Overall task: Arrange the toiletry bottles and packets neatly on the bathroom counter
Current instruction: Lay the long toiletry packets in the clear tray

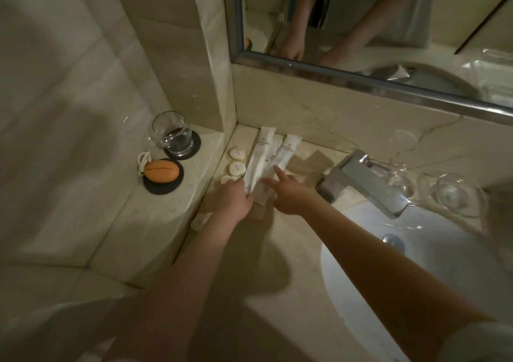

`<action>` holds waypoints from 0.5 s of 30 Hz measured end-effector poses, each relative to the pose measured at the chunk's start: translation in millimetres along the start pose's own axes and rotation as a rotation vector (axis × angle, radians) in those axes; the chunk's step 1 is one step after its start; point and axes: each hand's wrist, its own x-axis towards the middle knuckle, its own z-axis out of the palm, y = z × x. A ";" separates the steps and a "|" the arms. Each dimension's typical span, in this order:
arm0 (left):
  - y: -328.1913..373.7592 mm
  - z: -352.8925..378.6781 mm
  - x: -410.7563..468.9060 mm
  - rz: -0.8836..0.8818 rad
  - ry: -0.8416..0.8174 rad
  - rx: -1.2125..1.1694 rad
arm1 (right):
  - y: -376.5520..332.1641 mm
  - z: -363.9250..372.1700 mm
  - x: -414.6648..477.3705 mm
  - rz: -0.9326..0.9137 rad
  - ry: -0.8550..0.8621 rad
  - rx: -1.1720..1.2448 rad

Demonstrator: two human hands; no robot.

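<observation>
Reaching in from six o'clock, both bare forearms cross the marble counter (pixel 277 250) toward the corner at about eleven o'clock, with the white sink basin (pixel 416 264) off at four. The left hand (pixel 233 198) has its fingers curled down onto the near end of the left white packet (pixel 256 161), seemingly pinching or pinning it; how firmly it grips I cannot tell, since the fingertips are lost in blur. The right hand (pixel 288 192) is spread loosely and holds nothing, its forefinger stretched to touch the right white packet (pixel 286 150), probably nudging it parallel with its neighbour. Both packets lie flat, their far ends pointing toward the wall at twelve o'clock, side by side and slightly fanned, which suits a tidy row against the backsplash.

Just left of them, three small round caps or soaps (pixel 236 168) run in a line; the nearest is partly covered by the left hand, and what they are is hard to make out. Brownish flat packets (pixel 305 161) lie under and right of the white ones, their edges hidden. Farther left, on a raised ledge at ten o'clock, stand a glass tumbler (pixel 172 134) and an orange object (pixel 162 170) on dark coasters. The chrome tap (pixel 369 181) sits at two o'clock, with blurred clear glasses (pixel 455 195) beyond it.
</observation>
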 end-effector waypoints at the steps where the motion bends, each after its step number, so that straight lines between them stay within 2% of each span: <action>1: 0.7 0.8 1.0 0.005 0.021 0.005 | 2.8 2.0 -0.1 0.002 0.024 0.027; 5: 5.8 0.9 6.6 0.034 0.140 0.090 | 21.4 13.6 -3.5 -0.007 0.177 0.205; 9: 20.7 0.0 22.9 -0.001 0.114 0.103 | 25.3 18.0 -4.3 0.073 0.350 0.341; 12: 29.9 3.9 34.4 -0.062 0.072 0.098 | 25.0 20.8 -0.4 0.185 0.395 0.412; 15: 35.2 4.1 39.9 -0.122 0.045 0.076 | 21.1 18.5 2.2 0.342 0.374 0.619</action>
